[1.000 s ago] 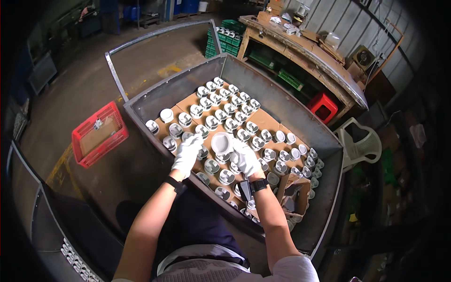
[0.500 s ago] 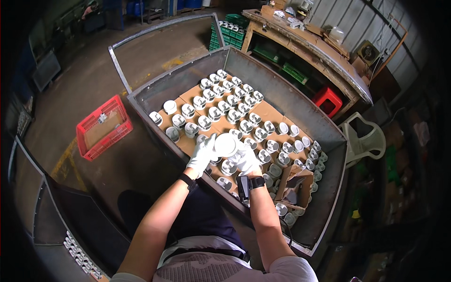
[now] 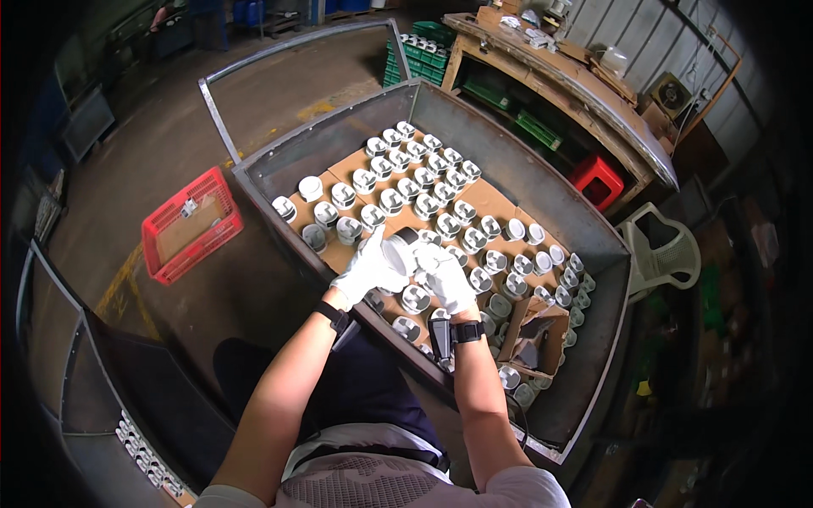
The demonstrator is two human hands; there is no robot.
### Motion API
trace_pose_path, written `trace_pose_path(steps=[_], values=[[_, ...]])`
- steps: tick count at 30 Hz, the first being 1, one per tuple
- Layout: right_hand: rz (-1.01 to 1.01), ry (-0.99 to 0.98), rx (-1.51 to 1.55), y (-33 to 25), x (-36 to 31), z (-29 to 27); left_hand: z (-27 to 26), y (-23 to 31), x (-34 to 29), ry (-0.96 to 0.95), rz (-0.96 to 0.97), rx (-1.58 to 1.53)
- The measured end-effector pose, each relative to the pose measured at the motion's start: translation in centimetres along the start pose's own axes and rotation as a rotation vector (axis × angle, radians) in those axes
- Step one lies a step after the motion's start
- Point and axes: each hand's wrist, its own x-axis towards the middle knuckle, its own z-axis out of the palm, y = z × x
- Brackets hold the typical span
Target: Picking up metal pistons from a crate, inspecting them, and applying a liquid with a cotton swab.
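Far left, I see the red plastic crate point(image 3: 203, 254) on the floor, as it was half a second ago. In the steel cart, the left hand point(image 3: 371, 269), in its white glove, now wraps further around one piston point(image 3: 395, 256). That piston has turned: its round, flat face pointed up at me, and now it tips onto its side, a dark area showing at its upper right. It is held above the rows of standing pistons point(image 3: 390, 201), which keep their places.

My left forearm angles up and rightward, fingers closed about the piston, thumb side up. The right hand point(image 3: 445, 279), gloved too, comes from below with fingers partly curled just beside the piston's right edge; I cannot tell whether it grips. Right of it, the open cardboard box point(image 3: 556, 334) stays put.
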Motion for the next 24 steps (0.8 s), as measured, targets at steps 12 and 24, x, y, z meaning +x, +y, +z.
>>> trace_pose_path(steps=[12,24], values=[[-0.087,-0.164,-0.289,1.6,0.8,0.7,-1.1,-0.2,-1.8,0.027,0.036,-0.659],[0.065,-0.240,0.038,-0.5,-0.2,1.6,-0.9,-1.5,-1.7,0.101,0.134,-0.206]])
